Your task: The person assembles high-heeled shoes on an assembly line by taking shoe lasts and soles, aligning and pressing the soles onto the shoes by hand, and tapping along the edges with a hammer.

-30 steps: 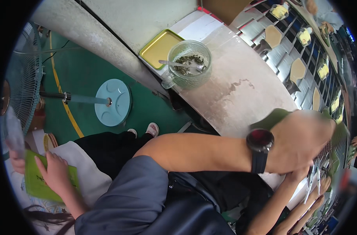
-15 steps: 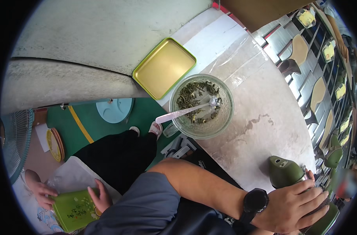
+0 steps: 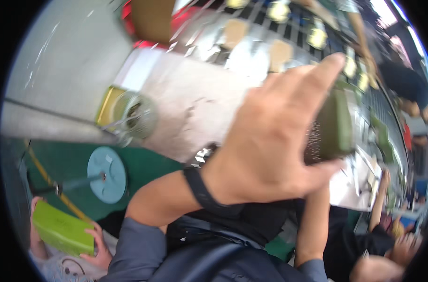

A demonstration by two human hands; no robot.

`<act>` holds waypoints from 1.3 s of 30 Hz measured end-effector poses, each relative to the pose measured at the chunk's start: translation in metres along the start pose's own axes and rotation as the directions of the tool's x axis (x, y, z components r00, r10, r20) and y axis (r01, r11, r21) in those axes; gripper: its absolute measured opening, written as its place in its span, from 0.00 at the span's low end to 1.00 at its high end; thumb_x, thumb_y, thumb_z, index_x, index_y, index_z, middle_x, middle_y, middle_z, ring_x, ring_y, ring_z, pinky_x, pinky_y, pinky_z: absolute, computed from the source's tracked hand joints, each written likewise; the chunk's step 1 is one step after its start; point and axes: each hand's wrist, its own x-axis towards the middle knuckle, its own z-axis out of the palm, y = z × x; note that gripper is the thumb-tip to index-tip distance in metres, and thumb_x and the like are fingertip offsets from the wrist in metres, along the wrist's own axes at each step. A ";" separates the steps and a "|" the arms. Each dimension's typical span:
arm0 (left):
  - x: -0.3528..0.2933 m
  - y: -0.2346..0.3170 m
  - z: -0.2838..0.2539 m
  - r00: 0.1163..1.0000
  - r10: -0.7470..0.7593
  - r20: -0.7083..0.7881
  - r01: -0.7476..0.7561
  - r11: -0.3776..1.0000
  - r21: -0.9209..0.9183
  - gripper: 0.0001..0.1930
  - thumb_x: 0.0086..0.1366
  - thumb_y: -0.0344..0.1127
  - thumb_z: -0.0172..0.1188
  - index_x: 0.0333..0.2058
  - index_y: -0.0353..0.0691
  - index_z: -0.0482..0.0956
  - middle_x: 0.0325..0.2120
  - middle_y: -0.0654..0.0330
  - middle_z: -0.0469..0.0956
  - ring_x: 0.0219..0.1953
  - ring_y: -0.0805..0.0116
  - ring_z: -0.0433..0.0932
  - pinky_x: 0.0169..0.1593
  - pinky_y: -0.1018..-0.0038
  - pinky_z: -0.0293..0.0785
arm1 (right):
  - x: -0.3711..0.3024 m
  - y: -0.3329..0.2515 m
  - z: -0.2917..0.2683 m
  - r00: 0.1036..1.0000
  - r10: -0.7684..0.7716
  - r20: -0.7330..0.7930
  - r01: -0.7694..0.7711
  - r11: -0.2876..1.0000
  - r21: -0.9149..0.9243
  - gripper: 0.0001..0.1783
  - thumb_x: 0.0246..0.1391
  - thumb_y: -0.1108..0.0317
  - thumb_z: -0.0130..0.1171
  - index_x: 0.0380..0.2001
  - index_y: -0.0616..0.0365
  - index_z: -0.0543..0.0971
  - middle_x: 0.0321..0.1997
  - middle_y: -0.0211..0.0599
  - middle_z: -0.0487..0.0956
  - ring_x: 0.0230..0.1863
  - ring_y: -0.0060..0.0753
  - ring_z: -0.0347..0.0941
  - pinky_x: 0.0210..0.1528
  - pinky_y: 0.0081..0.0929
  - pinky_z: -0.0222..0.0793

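Shoe last [image 3: 340, 123], olive green and blurred, is noted raised off the pale worktop surface [image 3: 207, 101], toward its right end, with a dark textured side turned to the left hand [image 3: 270, 136]. The thumb and forefinger of that hand are spread around the last from opposite sides, the thumb at its lower end; whether a firm grip is applied cannot be told. A black wristwatch [image 3: 202, 188] is worn on the left wrist. The right forearm [image 3: 313, 230] is seen rising behind the left hand; the right hand itself is hidden, and the state of its fingers cannot be determined. At the left edge of the surface, a glass mug [image 3: 149, 120] with dark leaves inside is found, overlapping a gold tray [image 3: 106, 104] in the view; a white sheet [image 3: 139, 70] is laid just beyond. Along the far edge, a slatted conveyor [image 3: 244, 63] is observed, on which tan sole-shaped pieces [image 3: 235, 33] are carried. Well left of the surface, a green box [image 3: 63, 229] is held in both hands by a co-worker.
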 end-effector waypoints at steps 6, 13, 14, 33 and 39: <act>0.004 0.029 0.039 0.941 0.020 0.338 -0.012 1.000 -0.027 0.44 0.51 0.32 0.72 0.68 0.36 0.66 0.58 0.46 0.75 0.58 0.53 0.78 0.63 0.64 0.71 | -0.055 0.003 -0.058 0.973 -0.025 -0.228 0.035 0.999 0.038 0.13 0.61 0.69 0.68 0.45 0.68 0.85 0.40 0.38 0.86 0.41 0.22 0.80 0.46 0.21 0.74; -0.016 0.057 0.051 0.931 0.064 0.360 -0.057 0.998 -0.030 0.43 0.51 0.30 0.70 0.66 0.32 0.63 0.58 0.49 0.75 0.61 0.56 0.76 0.65 0.64 0.69 | -0.103 -0.081 -0.081 0.913 -0.402 -0.073 0.408 0.891 0.198 0.20 0.59 0.67 0.64 0.51 0.70 0.80 0.55 0.55 0.82 0.58 0.46 0.79 0.64 0.39 0.72; -0.019 0.053 0.055 0.940 0.065 0.335 -0.051 0.998 -0.049 0.41 0.51 0.30 0.71 0.64 0.34 0.65 0.57 0.50 0.76 0.60 0.56 0.77 0.64 0.65 0.70 | -0.102 -0.086 -0.085 0.916 -0.400 -0.040 0.401 0.905 0.142 0.21 0.59 0.66 0.65 0.51 0.70 0.79 0.55 0.56 0.82 0.59 0.47 0.79 0.64 0.40 0.72; -0.061 0.060 0.064 0.909 0.177 0.378 -0.185 0.983 -0.016 0.39 0.52 0.32 0.69 0.64 0.31 0.65 0.56 0.47 0.78 0.57 0.44 0.78 0.64 0.45 0.68 | -0.113 -0.154 -0.107 0.996 -0.010 0.085 0.005 0.998 0.061 0.28 0.49 0.52 0.76 0.39 0.69 0.82 0.41 0.58 0.85 0.49 0.48 0.84 0.58 0.41 0.79; -0.151 -0.001 0.063 0.791 0.589 0.165 -0.605 0.794 0.066 0.24 0.76 0.41 0.57 0.65 0.44 0.63 0.63 0.40 0.73 0.65 0.44 0.75 0.71 0.32 0.55 | -0.154 -0.086 -0.089 0.921 -0.173 0.349 0.105 0.973 0.204 0.18 0.55 0.74 0.69 0.49 0.69 0.82 0.49 0.53 0.85 0.50 0.42 0.85 0.56 0.34 0.79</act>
